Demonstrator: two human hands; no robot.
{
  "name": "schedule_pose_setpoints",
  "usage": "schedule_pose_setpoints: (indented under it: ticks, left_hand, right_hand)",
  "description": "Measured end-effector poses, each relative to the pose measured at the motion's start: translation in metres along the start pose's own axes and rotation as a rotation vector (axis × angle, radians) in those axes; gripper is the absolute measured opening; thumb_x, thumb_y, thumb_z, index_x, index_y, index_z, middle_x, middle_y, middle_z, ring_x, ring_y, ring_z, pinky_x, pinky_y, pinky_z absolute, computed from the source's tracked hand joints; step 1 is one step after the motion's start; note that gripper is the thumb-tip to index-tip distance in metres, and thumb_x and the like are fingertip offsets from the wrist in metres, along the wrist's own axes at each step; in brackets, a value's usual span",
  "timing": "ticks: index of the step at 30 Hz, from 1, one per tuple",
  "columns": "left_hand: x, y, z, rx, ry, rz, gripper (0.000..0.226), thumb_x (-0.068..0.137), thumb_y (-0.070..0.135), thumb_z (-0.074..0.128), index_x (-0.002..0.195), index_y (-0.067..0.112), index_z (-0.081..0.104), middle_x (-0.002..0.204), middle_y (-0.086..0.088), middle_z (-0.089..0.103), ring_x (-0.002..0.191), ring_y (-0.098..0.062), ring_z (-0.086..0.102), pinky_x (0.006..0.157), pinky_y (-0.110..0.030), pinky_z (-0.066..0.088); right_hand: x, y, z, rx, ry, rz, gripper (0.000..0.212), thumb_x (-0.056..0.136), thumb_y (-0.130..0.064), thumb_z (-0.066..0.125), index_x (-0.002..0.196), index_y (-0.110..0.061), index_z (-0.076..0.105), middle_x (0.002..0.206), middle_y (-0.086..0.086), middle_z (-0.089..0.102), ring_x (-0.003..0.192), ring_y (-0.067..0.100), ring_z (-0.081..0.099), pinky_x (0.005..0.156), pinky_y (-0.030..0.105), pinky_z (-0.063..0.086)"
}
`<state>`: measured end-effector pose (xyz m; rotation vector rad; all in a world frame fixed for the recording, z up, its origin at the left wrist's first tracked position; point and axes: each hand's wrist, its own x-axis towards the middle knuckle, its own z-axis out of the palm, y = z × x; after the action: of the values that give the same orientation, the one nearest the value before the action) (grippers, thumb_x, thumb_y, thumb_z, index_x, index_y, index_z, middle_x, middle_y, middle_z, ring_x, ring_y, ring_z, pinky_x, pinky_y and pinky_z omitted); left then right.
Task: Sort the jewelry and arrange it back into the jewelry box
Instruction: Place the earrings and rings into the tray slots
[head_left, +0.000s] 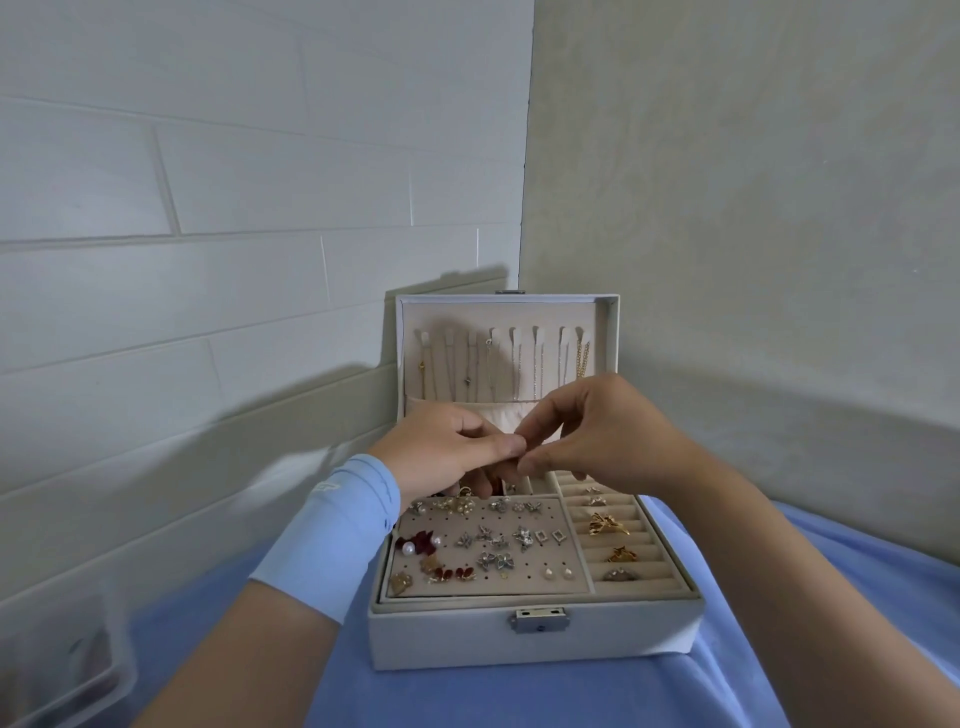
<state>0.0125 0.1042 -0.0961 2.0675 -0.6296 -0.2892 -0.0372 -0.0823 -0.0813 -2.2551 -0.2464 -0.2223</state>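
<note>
Many earrings (522, 538) fill the open jewelry box (447, 634).

Home setting, probably a bedroom corner.

I'm at a spot where two walls meet: white plank-pattern panelling (208, 208) on my left, beige textured wallpaper (753, 208) on my right. A soft blue cloth (519, 696), creased like a bedsheet, covers the surface. A small jewelry box (441, 634) sits on it, lid open. A clear plastic tub (57, 660) is at the lower left edge.
</note>
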Motion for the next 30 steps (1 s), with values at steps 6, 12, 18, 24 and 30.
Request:
schedule_pose_setpoints:
  ticks: [6, 12, 18, 24, 30]
  left_hand:
    - [-0.002, 0.001, -0.004, 0.162, 0.001, 0.023, 0.029, 0.098, 0.042, 0.053, 0.093, 0.022, 0.074, 0.078, 0.016, 0.074, 0.064, 0.000, 0.063, 0.057, -0.016, 0.045]
    - [0.000, -0.002, -0.006, 0.508, -0.100, 0.001, 0.008, 0.090, 0.035, 0.067, 0.095, 0.038, 0.071, 0.098, 0.022, 0.065, 0.094, 0.002, 0.058, 0.075, -0.013, 0.040]
    - [0.003, -0.005, -0.003, 0.549, -0.127, -0.003, 0.014, 0.088, 0.031, 0.071, 0.100, 0.037, 0.073, 0.098, 0.023, 0.065, 0.090, 0.007, 0.058, 0.068, -0.007, 0.036]
    - [0.004, -0.006, -0.002, 0.558, -0.115, 0.008, 0.015, 0.086, 0.032, 0.072, 0.101, 0.036, 0.072, 0.098, 0.022, 0.064, 0.095, 0.002, 0.060, 0.069, -0.007, 0.037]
    - [0.004, -0.008, -0.001, 0.558, -0.112, 0.017, 0.015, 0.085, 0.032, 0.073, 0.100, 0.036, 0.072, 0.098, 0.022, 0.064, 0.095, 0.002, 0.061, 0.072, -0.010, 0.041]
  right_hand:
    - [0.000, 0.002, -0.001, -0.047, -0.058, 0.010, 0.009, 0.082, -0.017, 0.083, 0.078, -0.024, 0.079, 0.055, -0.014, 0.065, 0.046, 0.002, 0.050, 0.049, 0.015, 0.043]
    - [-0.001, 0.006, 0.007, -0.164, -0.258, 0.042, 0.011, 0.081, -0.018, 0.084, 0.089, -0.025, 0.083, 0.083, -0.014, 0.072, 0.058, -0.012, 0.055, 0.058, 0.005, 0.040]
    - [0.000, 0.008, 0.005, -0.196, -0.285, 0.048, 0.013, 0.082, -0.017, 0.082, 0.088, -0.028, 0.082, 0.086, -0.013, 0.072, 0.065, -0.013, 0.056, 0.062, 0.002, 0.040]
    - [0.002, 0.009, 0.006, -0.226, -0.269, 0.024, 0.016, 0.080, -0.016, 0.084, 0.083, -0.031, 0.081, 0.084, -0.013, 0.070, 0.063, -0.011, 0.056, 0.060, 0.004, 0.040]
    - [0.001, 0.011, 0.007, -0.200, -0.291, 0.032, 0.015, 0.081, -0.017, 0.084, 0.082, -0.031, 0.081, 0.084, -0.014, 0.071, 0.062, -0.012, 0.056, 0.059, 0.004, 0.041]
